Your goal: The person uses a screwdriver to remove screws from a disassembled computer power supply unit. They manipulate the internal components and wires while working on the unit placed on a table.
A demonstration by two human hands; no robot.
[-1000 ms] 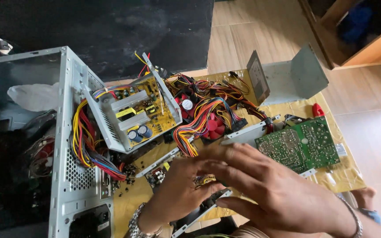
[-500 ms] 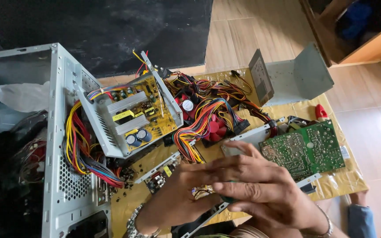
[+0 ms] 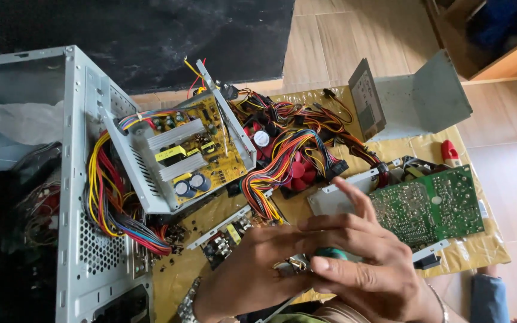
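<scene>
Two hands (image 3: 324, 263) around round green-topped part (image 3: 330, 253)

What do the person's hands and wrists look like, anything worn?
Both hands are bare, no gloves or sleeves in view. The left hand has a metal-link wristwatch at the wrist. The right hand has a thin silver bangle at the wrist.

Both hands meet at lower centre: the left hand (image 3: 252, 272) and right hand (image 3: 366, 263) close around a small green object (image 3: 329, 253); a green circuit board (image 3: 429, 206) lies at right.
</scene>
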